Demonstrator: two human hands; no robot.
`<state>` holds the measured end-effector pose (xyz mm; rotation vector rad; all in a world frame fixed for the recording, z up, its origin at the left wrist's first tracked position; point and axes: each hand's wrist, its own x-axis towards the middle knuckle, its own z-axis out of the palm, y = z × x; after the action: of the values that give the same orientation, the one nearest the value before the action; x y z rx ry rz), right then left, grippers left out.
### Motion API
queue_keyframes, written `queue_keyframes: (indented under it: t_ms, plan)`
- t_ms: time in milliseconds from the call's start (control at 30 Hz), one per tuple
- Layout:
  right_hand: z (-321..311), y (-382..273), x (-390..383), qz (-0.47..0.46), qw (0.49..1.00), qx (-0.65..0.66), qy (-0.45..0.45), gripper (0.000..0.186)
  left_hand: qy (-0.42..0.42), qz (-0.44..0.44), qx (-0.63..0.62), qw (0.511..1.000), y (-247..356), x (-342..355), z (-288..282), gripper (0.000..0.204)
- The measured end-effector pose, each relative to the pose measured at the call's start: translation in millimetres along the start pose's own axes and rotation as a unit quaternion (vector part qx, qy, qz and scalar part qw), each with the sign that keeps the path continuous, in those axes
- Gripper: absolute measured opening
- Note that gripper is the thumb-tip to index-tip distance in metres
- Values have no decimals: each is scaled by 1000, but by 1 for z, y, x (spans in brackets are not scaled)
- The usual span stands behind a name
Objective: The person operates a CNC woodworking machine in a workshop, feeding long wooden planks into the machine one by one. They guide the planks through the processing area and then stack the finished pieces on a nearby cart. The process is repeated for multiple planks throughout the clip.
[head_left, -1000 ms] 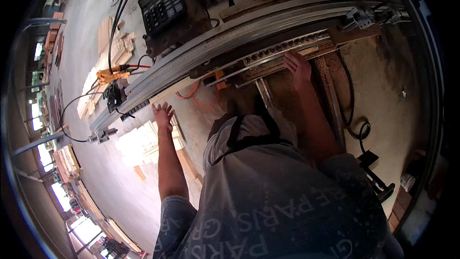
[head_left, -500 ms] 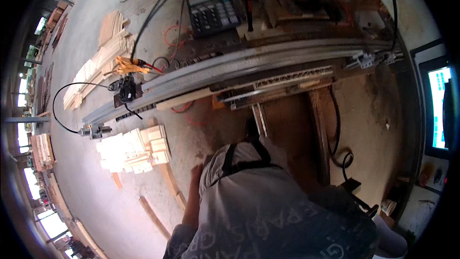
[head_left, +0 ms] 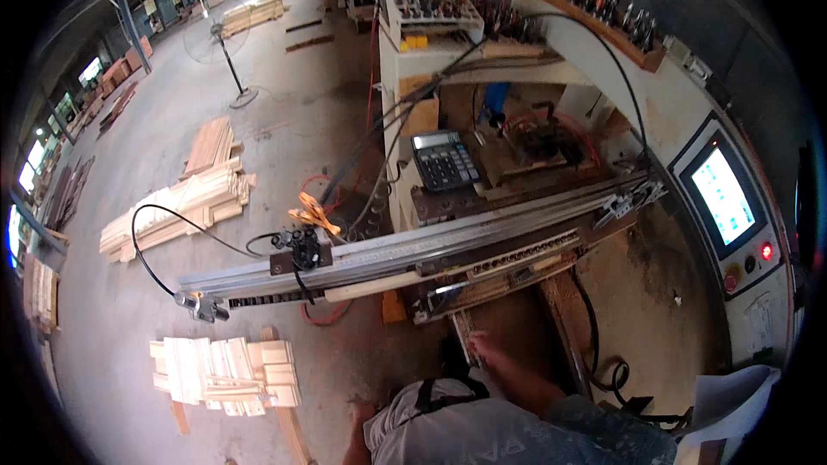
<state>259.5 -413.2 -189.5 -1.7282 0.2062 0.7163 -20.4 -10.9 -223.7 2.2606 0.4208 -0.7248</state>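
Observation:
My right hand (head_left: 488,351) is blurred and reaches forward below the long metal rail (head_left: 413,251) of a woodworking machine, close to a narrow wooden strip (head_left: 465,336) under it. I cannot make out anything in it. Low at the frame's bottom, my left hand (head_left: 362,413) hangs with fingers apart, holding nothing, to the right of a stack of short pale wood pieces (head_left: 226,370) on the floor. A pale wooden strip (head_left: 370,286) lies along the rail's underside.
A dark calculator (head_left: 444,161) rests on the machine behind the rail. A control panel with a lit screen (head_left: 722,195) stands at the right. Black cables (head_left: 164,245) loop off the rail's left end. Lumber piles (head_left: 185,198) and a standing fan (head_left: 220,43) occupy the concrete floor.
The view has tilted up, now showing the hall and control panel. Both hands have drawn back from the rail; the right one no longer rests on the wood strip.

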Motion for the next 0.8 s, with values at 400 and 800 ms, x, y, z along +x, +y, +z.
queue_keyframes:
  t_ms: [400, 800]
  plan:
    - [91, 65, -82, 107, 992, -15, -60, 20, 13, -178, -381, 907, -62, -74, -8, 29]
    - [71, 91, -74, -143, 918, -369, -18, 18, 3, -131, -118, 984, -95, -121, -11, 44]
